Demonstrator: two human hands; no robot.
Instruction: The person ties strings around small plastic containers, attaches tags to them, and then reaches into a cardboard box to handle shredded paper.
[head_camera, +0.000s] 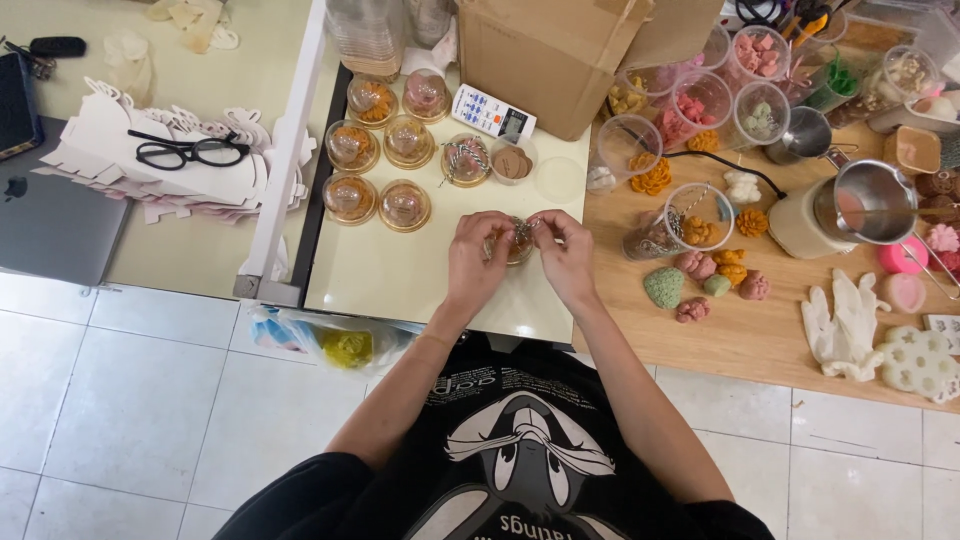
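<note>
White floor tiles fill the lower frame; above them run a pale green table (400, 280) at centre and a wooden bench (740, 335) to the right, with a second pale table holding white card cut-outs (130, 160) and black glasses (190, 151) at upper left.

Head view, centre: left hand (476, 262) and right hand (566, 259) meet over a small clear dome box (514, 243) sitting on the green table. Both hands are curled, fingertips pinching a thin twine at the box top. Box is round, so no long axis; it stands upright, dome toward the camera.

Containers: six more dome boxes (378, 150) cluster at upper centre-left, each with an orange or pink moulded piece inside. A cardboard carton (545, 55) stands at top centre. Clear tubs (700, 100) at upper right hold pink, yellow and green pieces. A steel pitcher (872, 202) sits at right. Loose moulded pieces (700, 285) and white gloves (845, 325) lie on the bench.
</note>
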